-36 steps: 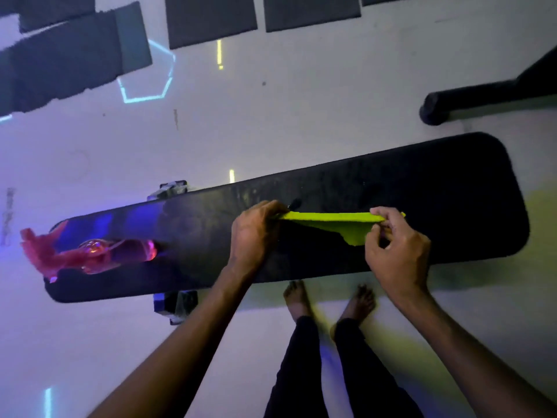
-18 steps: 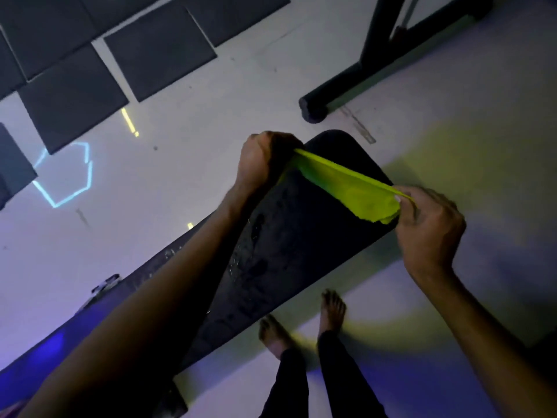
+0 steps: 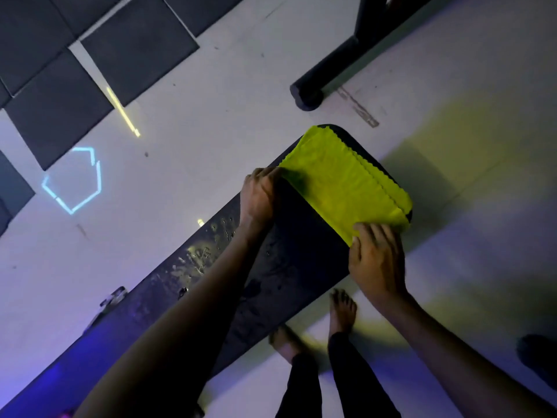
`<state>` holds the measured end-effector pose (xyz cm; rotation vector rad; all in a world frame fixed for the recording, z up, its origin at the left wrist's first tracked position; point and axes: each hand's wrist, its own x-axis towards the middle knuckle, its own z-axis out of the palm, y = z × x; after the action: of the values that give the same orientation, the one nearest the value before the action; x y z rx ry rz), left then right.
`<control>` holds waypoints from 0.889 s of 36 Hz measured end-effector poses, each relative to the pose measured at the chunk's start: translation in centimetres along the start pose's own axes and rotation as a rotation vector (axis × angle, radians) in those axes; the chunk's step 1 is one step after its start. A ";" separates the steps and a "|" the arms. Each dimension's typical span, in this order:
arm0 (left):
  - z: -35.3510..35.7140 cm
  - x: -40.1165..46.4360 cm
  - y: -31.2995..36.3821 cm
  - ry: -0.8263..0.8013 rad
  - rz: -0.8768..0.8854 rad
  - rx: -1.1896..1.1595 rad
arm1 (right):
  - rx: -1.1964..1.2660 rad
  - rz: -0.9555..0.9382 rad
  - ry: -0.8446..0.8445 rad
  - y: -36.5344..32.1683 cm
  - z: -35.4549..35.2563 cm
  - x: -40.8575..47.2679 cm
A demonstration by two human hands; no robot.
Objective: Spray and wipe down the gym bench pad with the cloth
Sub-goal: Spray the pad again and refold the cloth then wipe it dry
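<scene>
The long black bench pad [image 3: 289, 267] runs diagonally from lower left to upper right, with wet droplets shining on its middle. A bright yellow-green cloth [image 3: 340, 188] lies spread flat over the pad's far right end. My left hand [image 3: 260, 197] grips the cloth's near-left corner at the pad's far edge. My right hand [image 3: 376, 257] presses down on the cloth's near-right corner at the pad's front edge. The spray bottle is out of sight.
A black tubular equipment foot [image 3: 310, 89] rests on the pale floor just beyond the bench end. Dark floor mats [image 3: 90, 55] cover the upper left. The person's bare feet [image 3: 316, 324] stand by the bench's front side. A dark object [image 3: 539, 357] sits at right.
The cloth, held stretched in the air between both hands before, now lies flat on the pad's end. The view has swung from the pad's middle to its right end.
</scene>
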<state>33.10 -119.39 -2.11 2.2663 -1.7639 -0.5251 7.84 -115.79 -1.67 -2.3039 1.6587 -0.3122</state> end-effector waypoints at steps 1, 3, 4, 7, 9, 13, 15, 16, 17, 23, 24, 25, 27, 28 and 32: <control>0.1 0.1 -0.2 0.016 -0.022 -0.002 | 0.010 -0.019 -0.005 0.1 0.4 1.2; 0.5 0.2 -0.5 0.002 -0.069 0.014 | 0.015 -0.085 -0.053 0.0 1.5 4.0; 0.8 0.2 -0.6 -0.022 -0.100 0.024 | 0.010 -0.141 -0.094 0.0 2.3 5.5; 1.7 -0.2 -1.0 -0.097 -0.207 0.020 | -0.084 -0.364 -0.267 -0.2 4.6 10.3; 2.3 -0.7 -1.4 -0.115 -0.232 0.005 | -0.199 -0.468 -0.332 0.3 5.8 13.1; 2.6 -1.2 -2.7 -0.108 -0.245 0.002 | -0.243 -0.486 -0.290 1.8 6.5 14.8; 2.7 -1.5 -3.2 -0.116 -0.253 0.008 | -0.214 -0.386 -0.238 2.0 6.6 14.5; 2.6 -1.8 -3.6 -0.120 -0.255 0.010 | -0.204 -0.321 -0.206 1.9 6.6 14.2; 2.6 -2.0 -3.8 -0.121 -0.258 0.012 | -0.203 -0.255 -0.175 1.6 6.7 14.0; 2.6 -4.3 -5.0 -0.090 -0.292 -0.004 | -0.211 0.036 -0.115 -3.2 8.5 13.9; 2.7 -4.7 -5.2 -0.084 -0.292 -0.003 | -0.211 0.045 -0.126 -4.0 8.8 14.2; 2.7 -5.1 -5.4 -0.078 -0.292 -0.003 | -0.208 0.038 -0.134 -4.6 9.0 14.5; 2.9 -5.6 -5.8 -0.061 -0.290 -0.004 | -0.200 -0.023 -0.140 -5.9 9.5 14.8; 3.1 -5.8 -5.9 -0.053 -0.288 -0.002 | -0.198 -0.069 -0.139 -6.5 9.7 14.8; 3.3 -5.7 -5.8 -0.059 -0.299 0.025 | -0.208 -0.313 -0.175 -8.1 10.5 13.5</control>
<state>35.69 -112.31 -6.52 2.5738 -1.4692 -0.6320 22.79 -125.10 -8.53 -2.6602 1.3005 0.0024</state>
